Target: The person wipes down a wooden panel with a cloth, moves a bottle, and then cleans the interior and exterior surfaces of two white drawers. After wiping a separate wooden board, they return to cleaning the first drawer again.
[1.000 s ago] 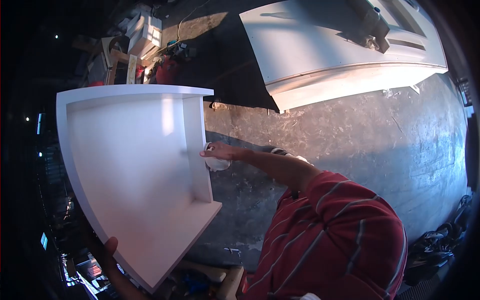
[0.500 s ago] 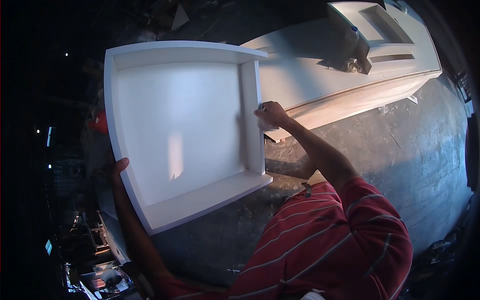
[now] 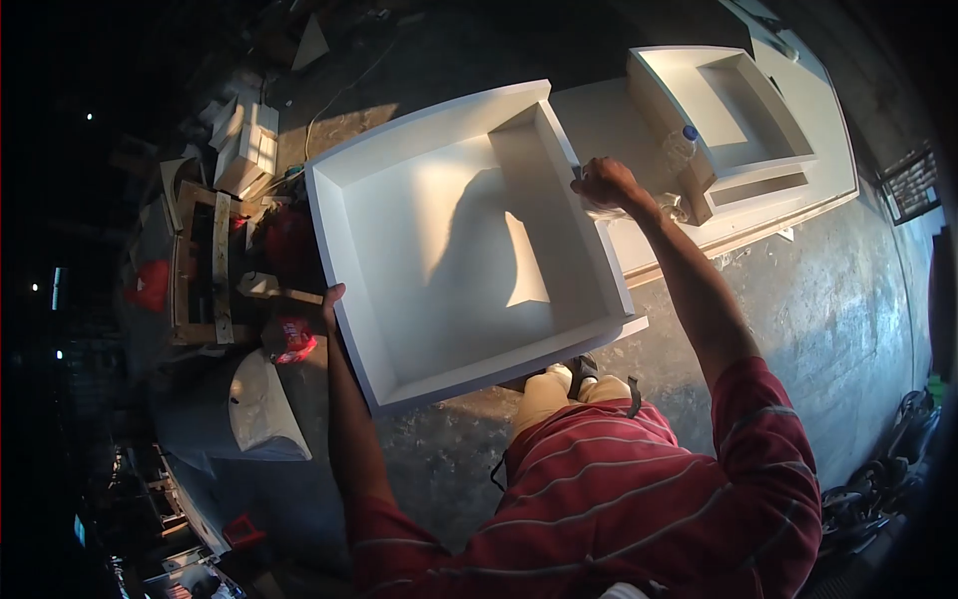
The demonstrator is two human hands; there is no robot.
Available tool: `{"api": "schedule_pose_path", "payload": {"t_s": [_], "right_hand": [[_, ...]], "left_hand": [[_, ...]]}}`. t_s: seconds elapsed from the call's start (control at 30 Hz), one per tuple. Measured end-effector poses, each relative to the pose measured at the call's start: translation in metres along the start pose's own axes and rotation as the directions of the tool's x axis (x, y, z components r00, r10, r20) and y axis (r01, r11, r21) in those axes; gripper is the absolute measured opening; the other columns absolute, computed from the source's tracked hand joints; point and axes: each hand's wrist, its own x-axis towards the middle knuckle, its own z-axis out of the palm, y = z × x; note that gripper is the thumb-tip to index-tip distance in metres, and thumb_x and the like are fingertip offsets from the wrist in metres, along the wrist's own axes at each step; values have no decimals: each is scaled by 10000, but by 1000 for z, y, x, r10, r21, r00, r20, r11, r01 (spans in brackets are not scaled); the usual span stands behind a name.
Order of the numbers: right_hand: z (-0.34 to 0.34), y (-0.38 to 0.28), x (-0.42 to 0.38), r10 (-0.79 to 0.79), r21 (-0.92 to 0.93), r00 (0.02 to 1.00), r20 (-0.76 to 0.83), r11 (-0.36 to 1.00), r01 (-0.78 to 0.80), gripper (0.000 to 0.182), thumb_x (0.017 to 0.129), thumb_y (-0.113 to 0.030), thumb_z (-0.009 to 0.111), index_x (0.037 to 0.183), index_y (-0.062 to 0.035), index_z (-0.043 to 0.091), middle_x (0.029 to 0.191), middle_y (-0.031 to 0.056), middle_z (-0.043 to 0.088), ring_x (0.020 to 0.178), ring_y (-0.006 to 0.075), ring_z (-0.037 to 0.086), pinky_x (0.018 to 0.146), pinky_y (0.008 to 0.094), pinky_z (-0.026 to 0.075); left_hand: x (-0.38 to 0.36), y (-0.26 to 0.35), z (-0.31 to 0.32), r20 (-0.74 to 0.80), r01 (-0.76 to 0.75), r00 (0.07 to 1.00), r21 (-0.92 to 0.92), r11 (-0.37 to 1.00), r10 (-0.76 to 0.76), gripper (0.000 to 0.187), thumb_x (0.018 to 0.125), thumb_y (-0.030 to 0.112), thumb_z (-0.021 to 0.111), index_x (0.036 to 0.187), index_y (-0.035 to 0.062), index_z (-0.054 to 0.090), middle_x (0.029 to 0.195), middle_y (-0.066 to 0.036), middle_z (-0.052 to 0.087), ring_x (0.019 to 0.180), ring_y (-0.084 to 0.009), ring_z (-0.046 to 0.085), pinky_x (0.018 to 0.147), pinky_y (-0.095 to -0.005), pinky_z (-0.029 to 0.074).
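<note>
A white drawer box is held up in front of me, tilted, its open side facing me. My left hand grips its left wall, thumb over the rim and the other fingers hidden behind. At the opposite wall, my right hand is closed around a crumpled whitish cloth, which shows only partly below the fingers. That fist is against the outer top edge of the drawer's right side.
A second white drawer lies on a long pale panel or table, beside a clear blue-capped bottle. On the left are a wooden frame, a red bag and a curved white piece.
The held drawer has shifted right in view and turned, with both hands moving along with it. My right hand is nearer the upper end of its side. A shadow now falls inside the drawer.
</note>
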Motion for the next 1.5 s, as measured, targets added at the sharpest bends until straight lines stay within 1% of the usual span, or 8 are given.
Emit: {"api": "schedule_pose_path", "payload": {"t_s": [0.47, 0.5, 0.63, 0.77, 1.13, 1.27, 1.4, 1.5], "right_hand": [[16, 36, 81, 200, -254, 979, 32, 949, -186, 402, 693, -362, 589, 894, -19, 654, 875, 180, 644, 855, 317, 624, 761, 393, 491], [16, 36, 84, 207, -255, 978, 32, 948, -192, 402, 693, -362, 589, 894, -19, 654, 875, 180, 644, 855, 317, 624, 761, 393, 491], [15, 43, 92, 281, -289, 957, 76, 924, -249, 404, 697, -363, 584, 914, -29, 648, 890, 167, 645, 859, 307, 625, 757, 384, 498], [19, 52, 97, 298, -275, 949, 105, 925, -261, 380, 687, -347, 565, 900, -42, 643, 892, 167, 641, 861, 315, 617, 758, 395, 489], [48, 71, 118, 253, -250, 963, 89, 942, -224, 367, 704, -318, 567, 894, -15, 645, 940, 188, 631, 922, 313, 603, 819, 388, 465], [54, 74, 122, 250, -258, 961, 119, 942, -213, 352, 685, -324, 561, 848, -25, 649, 875, 189, 633, 883, 319, 607, 782, 401, 472], [54, 73, 120, 218, -230, 972, 92, 954, -192, 347, 685, -323, 558, 826, -19, 649, 848, 191, 634, 858, 320, 614, 765, 402, 477], [50, 70, 121, 269, -225, 951, 153, 946, -232, 367, 714, -339, 555, 868, -21, 653, 889, 178, 638, 879, 310, 612, 793, 392, 470]], "left_hand": [[181, -102, -68, 300, 456, 871, -193, 869, -390, 329, 778, 341, 500, 901, 43, 566, 667, -79, 596, 538, -221, 590, 448, -339, 480], [184, -108, -62, 98, 327, 942, -61, 943, -321, 343, 774, 348, 521, 928, 44, 562, 705, -80, 599, 570, -219, 597, 488, -339, 496], [190, -120, -56, 56, 348, 937, -28, 937, -346, 416, 735, 302, 590, 1050, 35, 534, 891, -101, 587, 800, -254, 589, 717, -364, 485], [207, -141, -70, 116, 407, 911, -107, 907, -395, 404, 724, 283, 600, 1030, 25, 543, 873, -103, 591, 793, -249, 592, 706, -360, 482], [238, -175, -115, 24, -15, 1000, 372, 928, 7, 311, 736, 230, 575, 893, -36, 613, 832, -96, 615, 802, -203, 575, 801, -344, 419], [264, -203, -163, -74, 99, 994, 323, 941, -79, 320, 763, 241, 553, 879, -48, 625, 850, -105, 625, 858, -201, 568, 859, -344, 399], [247, -183, -145, -28, -6, 999, 539, 842, 25, 353, 793, 256, 523, 942, -51, 610, 937, -124, 622, 924, -224, 561, 893, -350, 395], [247, -182, -152, -53, 20, 999, 500, 866, 8, 346, 799, 250, 522, 951, -48, 608, 939, -118, 619, 926, -218, 557, 894, -348, 395]]}}
